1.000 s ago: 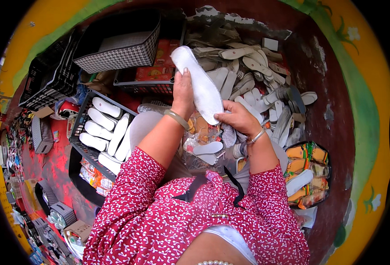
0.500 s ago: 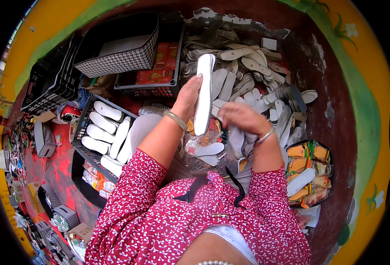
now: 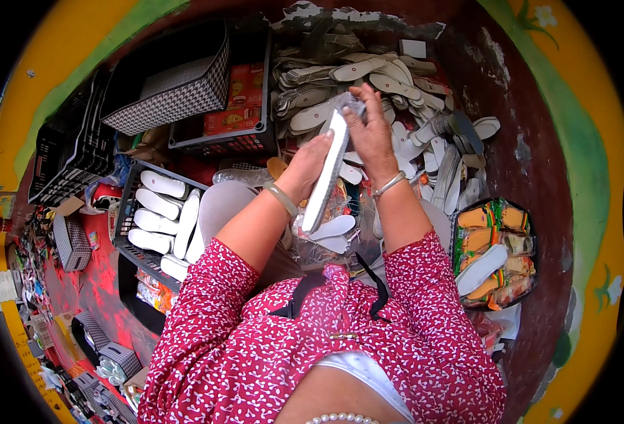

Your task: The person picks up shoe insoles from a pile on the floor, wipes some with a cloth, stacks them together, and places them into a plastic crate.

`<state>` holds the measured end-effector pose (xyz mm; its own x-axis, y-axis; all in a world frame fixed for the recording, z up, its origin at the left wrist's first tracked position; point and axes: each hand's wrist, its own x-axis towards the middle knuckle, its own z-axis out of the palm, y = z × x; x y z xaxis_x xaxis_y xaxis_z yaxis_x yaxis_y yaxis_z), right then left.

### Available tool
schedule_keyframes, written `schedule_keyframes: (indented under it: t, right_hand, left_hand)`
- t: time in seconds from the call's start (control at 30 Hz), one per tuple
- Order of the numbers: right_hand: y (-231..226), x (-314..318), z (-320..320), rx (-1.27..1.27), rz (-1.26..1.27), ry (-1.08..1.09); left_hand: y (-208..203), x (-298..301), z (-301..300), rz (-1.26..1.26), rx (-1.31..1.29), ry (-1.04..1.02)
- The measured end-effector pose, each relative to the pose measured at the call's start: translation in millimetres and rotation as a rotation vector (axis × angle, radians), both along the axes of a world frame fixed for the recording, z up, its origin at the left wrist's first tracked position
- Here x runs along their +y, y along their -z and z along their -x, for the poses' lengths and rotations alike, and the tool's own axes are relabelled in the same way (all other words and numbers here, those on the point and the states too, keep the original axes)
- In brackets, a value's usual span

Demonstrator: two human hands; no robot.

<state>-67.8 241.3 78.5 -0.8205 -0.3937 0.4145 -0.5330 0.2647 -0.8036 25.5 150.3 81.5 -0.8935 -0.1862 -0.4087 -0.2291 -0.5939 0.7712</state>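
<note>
My left hand [image 3: 310,164] is closed around the middle of a thin stack of white insoles [image 3: 327,177], held tilted in front of me. The stack's lower end hangs over my lap. At its top end my right hand [image 3: 372,131] pinches a grey piece [image 3: 353,104] that covers the tip; whether this is thin wrapping or another insole I cannot tell. Below, loose white insoles [image 3: 333,227] lie on clear plastic between my knees. Beyond my hands is a large heap of pale insoles [image 3: 389,83].
On the left stands a black crate [image 3: 129,244] of white insoles. Behind it are a houndstooth bin [image 3: 163,106], a crate with red boxes [image 3: 261,131] and stacked black crates [image 3: 64,169]. A black tray [image 3: 531,279] of packaged orange insoles, with a white one on top, stands right.
My right hand has come from beside the insoles up to their top end, where the grey piece now shows. The stack has tilted, its top leaning right and its lower end moving slightly left and down.
</note>
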Motion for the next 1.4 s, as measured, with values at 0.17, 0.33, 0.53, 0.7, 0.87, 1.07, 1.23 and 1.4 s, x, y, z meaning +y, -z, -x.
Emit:
schedule_keyframes:
  t: [0.17,0.33,0.53,0.7,0.87,1.07,1.23,1.4]
  right_hand:
    - [-9.6,0.7,-14.4,-0.191,0.052,-0.257]
    - [-20.6,3.6,-26.8,0.087,-0.071,-0.253]
    - [-34.8,1.8,-51.0,0.16,-0.041,-0.353]
    - [-48.3,5.8,-90.3,0.152,-0.012,-0.578]
    - [-38.3,9.4,-123.7,0.274,-0.034,-0.599]
    - [-45.8,11.9,-115.8,0.201,0.034,-0.487]
    - [-48.4,20.8,-75.5,0.208,0.007,-0.274]
    - [-46.3,29.7,-47.3,0.296,0.026,0.034]
  left_hand:
    - [8.2,-16.3,-0.6,-0.013,0.087,-0.067]
    - [19.3,-19.5,0.7,-0.005,0.175,-0.093]
    - [15.8,-32.4,2.3,-0.125,0.183,-0.228]
    - [19.2,-56.5,3.1,-0.094,0.2,-0.323]
    - [12.1,-54.8,1.7,-0.021,0.145,-0.28]
    - [12.4,-51.9,6.4,0.214,0.287,-0.195]
    - [37.1,-33.1,6.5,0.367,0.436,0.047]
    - [3.1,-10.1,-3.7,0.134,0.36,0.147]
